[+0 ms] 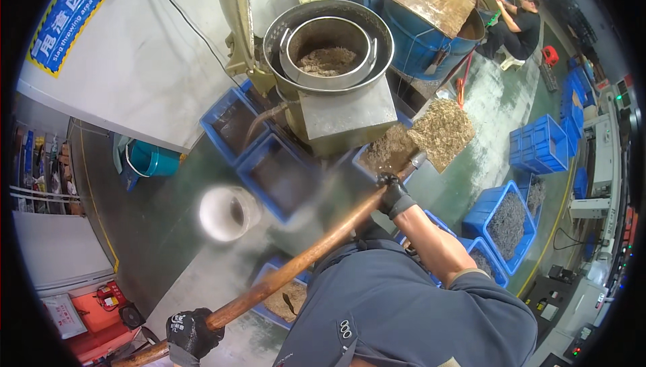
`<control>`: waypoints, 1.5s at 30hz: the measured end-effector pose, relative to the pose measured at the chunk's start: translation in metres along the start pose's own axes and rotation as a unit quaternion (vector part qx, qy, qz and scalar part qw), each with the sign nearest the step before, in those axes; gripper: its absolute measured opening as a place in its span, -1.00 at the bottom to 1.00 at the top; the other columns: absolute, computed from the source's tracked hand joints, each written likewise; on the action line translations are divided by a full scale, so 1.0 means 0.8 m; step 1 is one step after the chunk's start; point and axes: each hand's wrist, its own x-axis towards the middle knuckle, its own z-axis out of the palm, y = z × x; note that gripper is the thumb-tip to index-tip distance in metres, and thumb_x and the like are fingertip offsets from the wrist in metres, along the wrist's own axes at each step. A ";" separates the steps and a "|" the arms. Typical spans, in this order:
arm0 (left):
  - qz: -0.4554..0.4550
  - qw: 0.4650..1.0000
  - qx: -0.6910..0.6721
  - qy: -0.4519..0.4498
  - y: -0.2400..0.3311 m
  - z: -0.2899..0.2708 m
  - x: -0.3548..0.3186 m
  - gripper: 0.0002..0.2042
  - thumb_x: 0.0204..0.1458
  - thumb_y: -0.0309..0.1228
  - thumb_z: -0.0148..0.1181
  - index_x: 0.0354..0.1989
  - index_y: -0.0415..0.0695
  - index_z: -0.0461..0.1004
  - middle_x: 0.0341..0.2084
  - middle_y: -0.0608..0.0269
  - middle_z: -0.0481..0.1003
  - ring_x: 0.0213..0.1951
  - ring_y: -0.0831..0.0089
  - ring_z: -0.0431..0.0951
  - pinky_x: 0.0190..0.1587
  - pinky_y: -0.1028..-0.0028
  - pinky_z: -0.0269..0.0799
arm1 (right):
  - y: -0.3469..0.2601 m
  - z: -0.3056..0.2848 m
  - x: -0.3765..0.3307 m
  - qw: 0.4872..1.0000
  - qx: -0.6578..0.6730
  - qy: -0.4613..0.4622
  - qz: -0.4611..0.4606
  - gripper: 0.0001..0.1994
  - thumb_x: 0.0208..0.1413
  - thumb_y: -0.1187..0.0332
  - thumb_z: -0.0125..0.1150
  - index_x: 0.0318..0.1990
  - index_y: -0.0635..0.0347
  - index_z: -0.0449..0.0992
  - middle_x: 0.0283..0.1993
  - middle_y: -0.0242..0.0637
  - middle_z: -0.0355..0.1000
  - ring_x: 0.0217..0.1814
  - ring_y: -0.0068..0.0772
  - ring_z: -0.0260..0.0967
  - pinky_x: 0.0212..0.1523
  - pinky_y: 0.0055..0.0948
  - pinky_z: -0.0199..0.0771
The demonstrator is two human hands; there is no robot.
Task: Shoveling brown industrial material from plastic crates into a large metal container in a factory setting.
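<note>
A long wooden-handled shovel [296,264] runs slantwise across the view, held in both gloved hands. My left hand [192,333], in a black glove, is closed round the handle at the lower left. Farther up, my right hand [396,195] grips the shaft close to its metal socket [418,159]. Just beyond the socket lie brownish shavings [389,150] in a blue bin and a paler heap of shavings [443,131]. The blade's outline is hard to tell among them. Behind stands a round metal machine [330,94] with a pot-like basket [328,74] holding shavings.
Blue bins [272,178] with dark contents sit left of the machine, near a white cylinder [227,213]. A blue drum [420,37] under a rusty lid stands at the back. Bins of grey shavings [505,229] line the right. A seated person [518,27] works at the far right.
</note>
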 end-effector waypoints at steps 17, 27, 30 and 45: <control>-0.041 0.975 -0.209 0.059 0.036 -0.019 -0.086 -0.79 -0.12 -0.21 0.30 -0.38 -0.05 0.56 -0.59 0.07 0.54 -0.56 0.10 0.53 -0.50 0.20 0.44 | -0.048 0.173 -0.068 0.991 -0.132 -0.014 -0.004 -0.77 0.19 0.38 -0.10 -0.55 0.00 0.28 -0.68 -0.45 0.19 -0.67 -0.44 0.14 -0.64 -0.46 0.25; -0.244 0.907 -0.214 0.269 0.200 -0.012 -0.119 -0.86 -0.01 -0.24 0.16 -0.55 0.06 0.47 -0.78 0.25 0.38 -0.73 0.24 0.38 -0.62 0.31 0.31 | 0.000 0.336 0.020 0.926 -0.129 -0.334 0.121 -0.82 0.19 0.33 0.06 -0.48 -0.01 0.33 -0.64 -0.51 0.24 -0.64 -0.49 0.22 -0.54 -0.51 0.39; -0.310 0.870 -0.224 0.311 0.274 -0.020 -0.095 -0.91 0.01 -0.30 0.11 -0.42 0.01 0.46 -0.69 0.25 0.39 -0.70 0.27 0.37 -0.61 0.33 0.28 | 0.004 0.369 0.018 0.871 -0.103 -0.439 0.196 -0.80 0.13 0.24 0.14 -0.49 0.03 0.35 -0.63 -0.49 0.27 -0.61 -0.46 0.27 -0.53 -0.47 0.43; -0.243 0.945 -0.091 0.198 0.296 0.010 0.023 -0.86 -0.02 -0.35 0.20 -0.26 0.02 0.53 -0.59 0.13 0.48 -0.60 0.16 0.48 -0.55 0.22 0.35 | 0.010 0.322 0.187 0.948 -0.062 -0.272 0.152 -0.71 0.17 0.29 0.06 -0.62 0.01 0.32 -0.74 -0.36 0.23 -0.72 -0.32 0.23 -0.66 -0.32 0.33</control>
